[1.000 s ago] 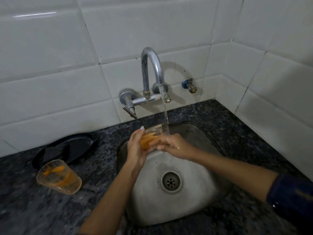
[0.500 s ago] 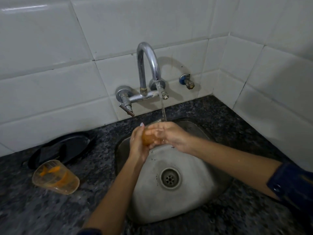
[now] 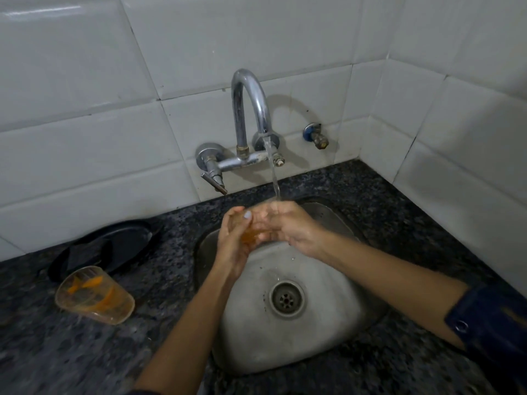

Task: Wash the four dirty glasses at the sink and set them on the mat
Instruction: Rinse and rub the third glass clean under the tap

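Rinsing is the step in hand, judged from how things lie. White wall (image 3: 85, 115) tiles fill the upper frame; dark speckled counter (image 3: 71, 352) spans the lower part, with the steel sink (image 3: 313, 337) set at centre and its drain (image 3: 286, 300) right of middle. At the left edge a black tray (image 3: 119, 243) leans against the wall, and just below it a second glass (image 3: 94, 295), streaked orange, lies on its side on the counter, mouth toward the upper left, long axis running to the lower right. No mat shows.

At centre the tap (image 3: 251, 109) runs a thin stream (image 3: 275, 178) onto the hands above the sink. The left hand (image 3: 233, 246) cups the held glass (image 3: 251, 236) from the left, fingers curled round it; the right hand (image 3: 291, 226) wraps over it from the right, fingers closed on it. Only an orange patch shows between the palms, so its mouth direction and long axis cannot be told.

Next, I judge, the residue must be rubbed off all round, the glass drained, then carried out to the mat with a firm wet-handed grip.
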